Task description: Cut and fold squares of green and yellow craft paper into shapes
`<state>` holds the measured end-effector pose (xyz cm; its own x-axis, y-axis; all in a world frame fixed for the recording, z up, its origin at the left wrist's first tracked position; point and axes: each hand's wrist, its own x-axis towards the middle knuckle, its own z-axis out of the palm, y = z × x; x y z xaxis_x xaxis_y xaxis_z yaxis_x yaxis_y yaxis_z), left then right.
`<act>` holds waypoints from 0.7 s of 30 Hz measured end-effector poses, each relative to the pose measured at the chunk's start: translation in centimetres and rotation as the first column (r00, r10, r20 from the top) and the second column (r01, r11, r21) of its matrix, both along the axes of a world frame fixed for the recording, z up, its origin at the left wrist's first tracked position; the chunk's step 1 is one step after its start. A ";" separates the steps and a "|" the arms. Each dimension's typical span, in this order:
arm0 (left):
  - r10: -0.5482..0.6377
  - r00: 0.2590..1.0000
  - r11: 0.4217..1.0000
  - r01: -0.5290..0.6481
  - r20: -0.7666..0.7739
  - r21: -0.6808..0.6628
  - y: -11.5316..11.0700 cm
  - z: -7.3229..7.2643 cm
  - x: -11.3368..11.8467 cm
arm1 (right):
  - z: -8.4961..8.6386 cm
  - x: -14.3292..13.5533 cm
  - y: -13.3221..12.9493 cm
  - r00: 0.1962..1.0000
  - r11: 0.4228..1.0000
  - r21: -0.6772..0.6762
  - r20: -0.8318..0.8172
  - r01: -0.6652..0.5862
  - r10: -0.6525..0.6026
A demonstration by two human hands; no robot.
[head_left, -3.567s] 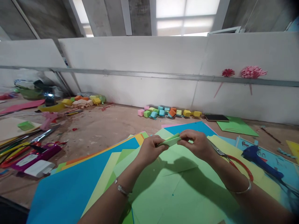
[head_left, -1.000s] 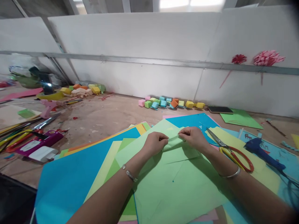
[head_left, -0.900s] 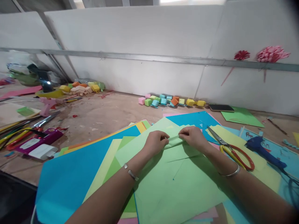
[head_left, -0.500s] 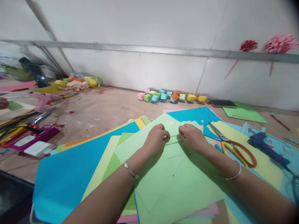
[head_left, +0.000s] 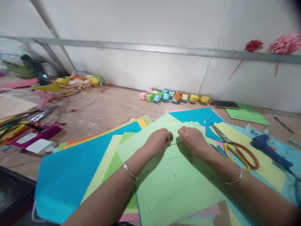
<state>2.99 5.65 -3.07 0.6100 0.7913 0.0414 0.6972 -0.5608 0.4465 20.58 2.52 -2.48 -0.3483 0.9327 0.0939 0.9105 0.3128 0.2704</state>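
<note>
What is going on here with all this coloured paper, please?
A person's left hand and right hand are curled close together over pale green paper; whether they pinch anything is hard to tell. To the right, red-and-yellow-handled scissors and a blue glue gun lie unheld. Small coloured cubes are grouped near the white wall.

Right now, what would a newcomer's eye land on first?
Probably the left hand and right hand, close together over the pale green sheet at centre. Then the big blue sheet to their left and the red-and-yellow-handled scissors to their right. Beyond them, small coloured blocks sit near the white wall.
</note>
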 end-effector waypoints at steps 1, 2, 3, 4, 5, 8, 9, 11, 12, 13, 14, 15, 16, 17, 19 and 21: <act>-0.007 1.000 1.000 0.007 -0.003 -0.005 0.0 0.1 -0.1 | 0.0 -0.1 -0.1 1.000 1.000 0.007 0.009 -0.004 0.004; -0.011 1.000 1.000 0.011 -0.004 -0.010 0.1 0.1 -0.1 | -0.1 -0.2 -0.2 1.000 1.000 0.015 0.019 -0.009 0.009; -0.012 1.000 1.000 0.012 -0.006 -0.014 0.2 0.2 -0.2 | -0.1 -0.4 -0.5 1.000 1.000 0.025 0.027 -0.016 0.015; -0.011 1.000 1.000 0.011 -0.006 -0.018 0.2 0.2 -0.2 | -0.2 -0.6 -0.8 0.999 0.999 0.034 0.032 -0.024 0.023; -0.009 1.000 1.000 0.009 -0.005 -0.022 0.3 0.2 -0.1 | -0.4 -0.8 -1.2 0.998 0.998 0.046 0.039 -0.040 0.039; 0.000 1.000 0.999 0.000 0.001 -0.034 0.5 0.2 0.0 | -0.8 -1.6 -2.7 0.985 0.985 0.113 0.121 -0.134 0.120; 0.006 1.000 0.999 -0.006 0.004 -0.038 0.5 0.1 0.1 | -0.9 -1.9 -3.3 0.975 0.976 0.135 0.170 -0.168 0.144; 0.026 1.000 0.998 -0.025 0.008 -0.049 0.5 0.1 0.1 | -1.2 -2.3 -4.2 0.950 0.964 0.162 0.268 -0.211 0.163; 0.036 0.999 0.998 -0.036 0.010 -0.055 0.5 0.1 0.1 | -1.3 -2.4 -4.5 0.941 0.963 0.163 0.300 -0.213 0.158; 0.044 0.999 0.997 -0.044 0.011 -0.061 0.4 0.1 0.1 | -1.3 -2.4 -4.8 0.934 0.965 0.158 0.324 -0.209 0.149; 0.050 0.999 0.997 -0.049 0.012 -0.065 0.4 0.1 0.1 | -1.4 -2.3 -5.0 0.930 0.969 0.150 0.341 -0.197 0.136; 0.052 0.999 0.996 -0.051 0.012 -0.069 0.4 0.1 0.0 | -1.4 -2.1 -5.2 0.928 0.974 0.139 0.352 -0.180 0.121; 0.053 0.999 0.996 -0.052 0.012 -0.072 0.3 0.1 0.0 | -1.4 -1.8 -5.3 0.928 0.979 0.127 0.357 -0.160 0.105; 0.053 0.999 0.996 -0.052 0.011 -0.075 0.3 0.2 0.0 | -1.4 -1.4 -5.4 0.928 0.984 0.112 0.361 -0.137 0.088; 0.053 0.999 0.995 -0.052 0.011 -0.080 0.3 0.2 0.0 | -1.0 -0.3 -5.5 0.928 0.994 0.080 0.371 -0.076 0.041; 0.052 0.999 0.995 -0.051 0.015 -0.084 0.4 0.1 0.0 | -0.3 0.8 -5.6 0.928 1.000 0.030 0.372 -0.003 -0.008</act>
<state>2.95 6.02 -2.93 0.5680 0.8229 -0.0160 0.7163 -0.4846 0.5020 21.38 -3.04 -2.74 -0.3610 0.9324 -0.0145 0.7433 0.2971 0.5994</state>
